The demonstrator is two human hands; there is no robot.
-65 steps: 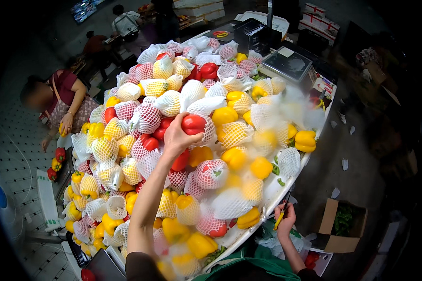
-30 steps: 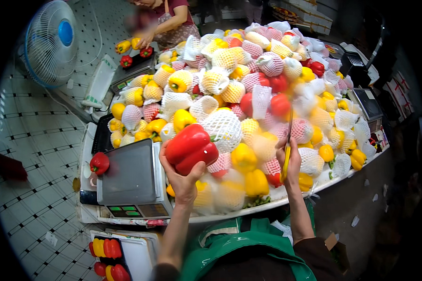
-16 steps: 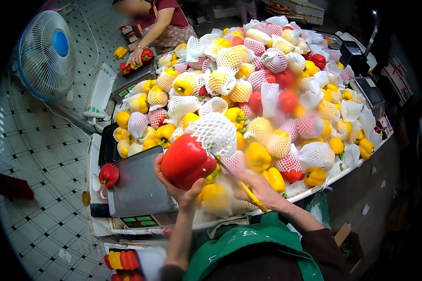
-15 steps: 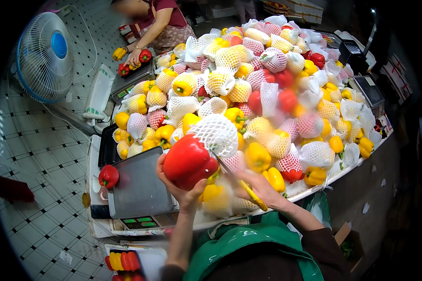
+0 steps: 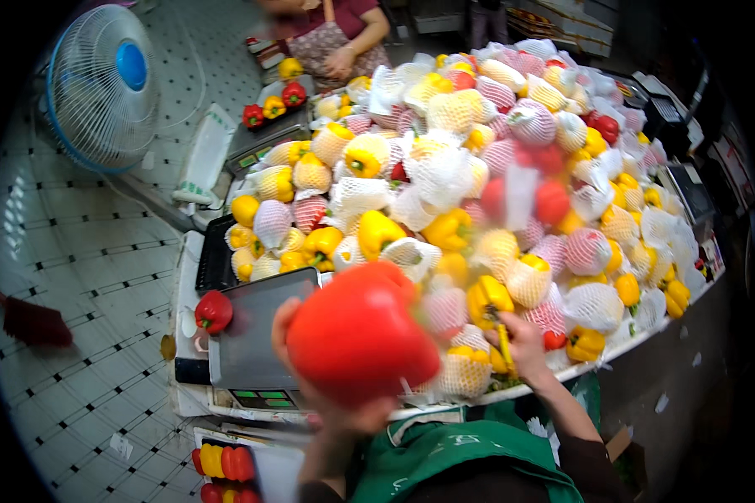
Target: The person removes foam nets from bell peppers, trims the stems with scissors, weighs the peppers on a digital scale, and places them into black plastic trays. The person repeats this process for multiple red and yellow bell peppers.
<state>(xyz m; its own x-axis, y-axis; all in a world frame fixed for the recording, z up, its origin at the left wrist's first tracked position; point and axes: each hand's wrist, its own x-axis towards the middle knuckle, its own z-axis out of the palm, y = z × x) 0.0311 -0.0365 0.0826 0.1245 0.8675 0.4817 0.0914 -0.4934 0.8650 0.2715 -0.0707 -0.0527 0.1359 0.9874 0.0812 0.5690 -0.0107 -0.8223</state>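
Currently the left hand point(image 5: 344, 419) grasps a red pepper point(image 5: 356, 331) raised above the scale point(image 5: 256, 344), unweighed, while the right hand point(image 5: 524, 344) grips a yellow pepper point(image 5: 488, 300) on the desk point(image 5: 637, 344).

Head-worn view, steeply down, close over pepper pile point(image 5: 495, 193)

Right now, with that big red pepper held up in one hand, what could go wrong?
The left hand holds the red pepper from below, above the scale; if the grip slips, it could drop on the scale or roll to the floor. The right hand rests in the heaped pile of peppers near the table edge; a nudge might send a yellow pepper rolling off.
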